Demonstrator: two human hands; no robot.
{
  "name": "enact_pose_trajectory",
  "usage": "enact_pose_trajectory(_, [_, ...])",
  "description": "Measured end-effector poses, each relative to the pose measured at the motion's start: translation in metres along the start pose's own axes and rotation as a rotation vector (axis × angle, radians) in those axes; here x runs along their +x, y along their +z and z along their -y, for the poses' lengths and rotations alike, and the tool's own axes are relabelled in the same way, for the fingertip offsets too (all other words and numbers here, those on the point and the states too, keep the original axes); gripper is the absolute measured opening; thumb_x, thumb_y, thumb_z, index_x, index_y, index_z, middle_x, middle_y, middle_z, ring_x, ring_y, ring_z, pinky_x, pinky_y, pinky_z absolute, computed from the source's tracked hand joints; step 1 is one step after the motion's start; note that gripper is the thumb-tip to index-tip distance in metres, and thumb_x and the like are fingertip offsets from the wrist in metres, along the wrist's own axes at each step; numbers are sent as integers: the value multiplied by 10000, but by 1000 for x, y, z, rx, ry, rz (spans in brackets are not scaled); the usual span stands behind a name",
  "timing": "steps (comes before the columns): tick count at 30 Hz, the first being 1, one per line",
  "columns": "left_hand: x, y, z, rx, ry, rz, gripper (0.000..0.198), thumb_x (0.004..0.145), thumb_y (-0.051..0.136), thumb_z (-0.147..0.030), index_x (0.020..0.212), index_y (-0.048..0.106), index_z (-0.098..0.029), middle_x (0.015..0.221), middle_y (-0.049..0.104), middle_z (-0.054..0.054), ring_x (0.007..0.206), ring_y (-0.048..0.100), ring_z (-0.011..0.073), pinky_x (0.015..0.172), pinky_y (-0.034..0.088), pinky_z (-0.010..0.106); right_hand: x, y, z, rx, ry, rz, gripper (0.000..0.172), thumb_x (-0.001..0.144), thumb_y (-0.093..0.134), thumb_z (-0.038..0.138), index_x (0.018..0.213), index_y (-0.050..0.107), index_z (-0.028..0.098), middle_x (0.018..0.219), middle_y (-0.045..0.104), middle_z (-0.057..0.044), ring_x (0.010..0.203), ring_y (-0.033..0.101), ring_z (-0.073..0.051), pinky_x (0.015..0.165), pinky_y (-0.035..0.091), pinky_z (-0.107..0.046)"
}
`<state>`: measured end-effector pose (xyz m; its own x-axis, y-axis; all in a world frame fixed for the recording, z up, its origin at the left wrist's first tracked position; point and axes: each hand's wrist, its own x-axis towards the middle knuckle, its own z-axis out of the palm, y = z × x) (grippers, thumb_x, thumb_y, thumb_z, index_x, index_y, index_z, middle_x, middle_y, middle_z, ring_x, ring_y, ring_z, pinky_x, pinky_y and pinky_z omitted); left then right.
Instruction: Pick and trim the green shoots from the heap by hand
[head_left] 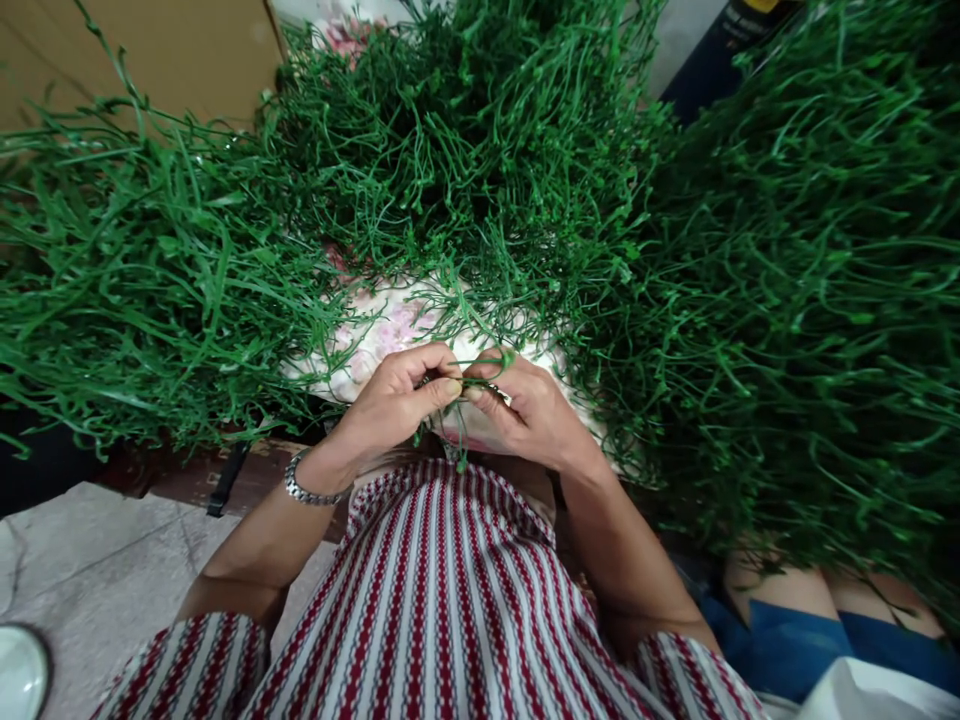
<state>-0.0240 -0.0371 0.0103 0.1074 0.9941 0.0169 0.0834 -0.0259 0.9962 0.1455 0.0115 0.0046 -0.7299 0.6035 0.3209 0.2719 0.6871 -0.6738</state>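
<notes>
My left hand [401,400] and my right hand [525,410] meet in front of my chest, fingertips touching. Both pinch thin green plastic stems [487,362], artificial plant sprigs, with a strand hanging down between the hands. A metal bracelet [304,490] circles my left wrist. The hands hover over a floral cloth [375,335]. Large heaps of the same green stems [465,150] surround the hands on the left, back and right.
A cardboard box [172,50] stands at the back left. Grey stone floor [97,560] lies at the lower left, with a round pale object [19,670] at the edge. Another person's legs in blue [817,610] show at the lower right.
</notes>
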Motion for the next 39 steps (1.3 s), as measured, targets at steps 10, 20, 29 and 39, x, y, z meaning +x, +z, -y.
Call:
enact_pose_trajectory(10, [-1, -1, -3, 395, -28, 148, 211, 847, 424, -260, 660, 396, -167, 606, 372, -42, 587, 341, 87, 551, 258, 232, 1, 10, -11, -257, -114, -118, 114, 819, 424, 130, 782, 525, 166, 691, 513, -34, 677, 425, -162, 654, 339, -310])
enact_pose_trajectory(20, [-2, 5, -3, 373, 35, 162, 236, 814, 387, -163, 597, 296, -176, 553, 279, -57, 524, 264, 68, 496, 214, 224, 8, 6, -23, -776, -299, -103, 204, 861, 365, 138, 742, 524, 186, 592, 475, 2, 613, 391, -147, 733, 342, -295])
enact_pose_trajectory(29, [12, 3, 4, 272, 151, 18, 167, 810, 449, -184, 655, 390, -173, 571, 329, -56, 521, 318, 66, 493, 280, 205, 10, 1, -26, -674, -224, -122, 174, 855, 380, 107, 824, 543, 159, 653, 543, -20, 652, 449, -151, 702, 379, -295])
enact_pose_trajectory(39, [18, 10, 7, 565, 477, -283, 77, 774, 520, -141, 706, 506, -176, 761, 535, 12, 803, 527, 142, 754, 441, 287, 3, -3, -14, -340, -89, -193, 190, 851, 499, 250, 1012, 536, 157, 921, 594, -95, 865, 516, -208, 758, 418, -369])
